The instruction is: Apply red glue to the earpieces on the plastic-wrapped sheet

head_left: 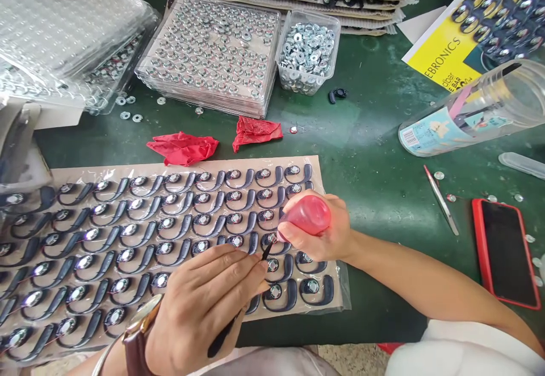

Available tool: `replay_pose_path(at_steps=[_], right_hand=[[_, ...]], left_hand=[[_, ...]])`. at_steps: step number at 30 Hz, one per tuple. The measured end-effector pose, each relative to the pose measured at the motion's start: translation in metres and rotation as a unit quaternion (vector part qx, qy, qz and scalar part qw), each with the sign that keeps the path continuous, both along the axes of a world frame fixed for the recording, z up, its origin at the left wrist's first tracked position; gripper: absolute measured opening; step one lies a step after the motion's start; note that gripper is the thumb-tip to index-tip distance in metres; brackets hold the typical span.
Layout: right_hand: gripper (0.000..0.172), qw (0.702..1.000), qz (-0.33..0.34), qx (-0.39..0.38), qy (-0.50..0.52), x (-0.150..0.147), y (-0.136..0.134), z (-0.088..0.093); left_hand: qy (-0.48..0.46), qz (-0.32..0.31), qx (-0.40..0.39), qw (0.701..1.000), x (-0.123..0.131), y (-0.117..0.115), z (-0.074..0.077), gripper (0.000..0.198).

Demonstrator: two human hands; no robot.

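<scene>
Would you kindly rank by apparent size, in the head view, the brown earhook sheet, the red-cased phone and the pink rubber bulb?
1. Brown card sheet of black earhooks
2. Red-cased phone
3. Pink rubber bulb in the right hand

Left hand (204, 308): low in the middle of the view, back up, fingers curled, thumb and forefinger pinched together.
Left wrist: comes in from the lower left, nearly straight.
Right hand (317, 231): just above and right of the left, fingers and thumb wrapped shut, pointing left.
Right forearm (426, 285): bare, reaching in from the lower right.
</scene>
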State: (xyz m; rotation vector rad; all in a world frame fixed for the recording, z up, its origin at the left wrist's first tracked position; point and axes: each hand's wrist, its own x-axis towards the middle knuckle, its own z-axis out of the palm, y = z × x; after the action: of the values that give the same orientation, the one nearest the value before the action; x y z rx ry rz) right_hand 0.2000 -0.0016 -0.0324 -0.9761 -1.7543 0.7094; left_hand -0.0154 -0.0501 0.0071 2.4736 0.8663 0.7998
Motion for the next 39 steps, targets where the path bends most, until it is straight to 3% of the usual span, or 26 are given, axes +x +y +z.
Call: replay_pose_path(at_steps=[5,12,14,19,23,30,35,39], right_hand=[[0.015,1.0,0.018,0.023,0.012,-0.001,-0.001,-0.003],[0.022,0.999,0.017,0.041,0.01,-0.001,-0.003,-0.004],[0.026,1.0,0.024,0.009,0.013,-0.001,-0.003,0.0],[0.023,0.979,0.046,-0.178,0.086,0.006,-0.007,0.022],[0.018,0.966,0.036,-0.23,0.116,0.008,-0.019,0.025],[0.014,0.964,-0.01,-0.208,0.168,0.007,-0.036,0.006],[0.017,0.981,0.011,-0.166,0.103,0.006,-0.039,0.005],[0.025,0.99,0.018,-0.132,0.053,0.003,-0.04,0.004]], left_hand=[[-0.047,0.012,-0.081,0.995,-0.003,0.008,-0.003,0.029],[-0.059,0.072,-0.115,0.989,-0.004,0.012,-0.003,0.02],[-0.06,0.083,-0.119,0.988,-0.004,0.011,-0.003,0.018],[-0.065,0.084,-0.093,0.99,-0.001,0.004,-0.005,0.018],[-0.072,0.048,-0.026,0.996,0.001,-0.005,-0.002,0.024],[-0.009,0.008,0.049,0.999,-0.006,-0.03,0.004,0.024],[0.055,-0.014,0.078,0.995,-0.008,-0.053,-0.004,0.024],[0.058,-0.01,0.091,0.994,-0.006,-0.058,-0.009,0.024]])
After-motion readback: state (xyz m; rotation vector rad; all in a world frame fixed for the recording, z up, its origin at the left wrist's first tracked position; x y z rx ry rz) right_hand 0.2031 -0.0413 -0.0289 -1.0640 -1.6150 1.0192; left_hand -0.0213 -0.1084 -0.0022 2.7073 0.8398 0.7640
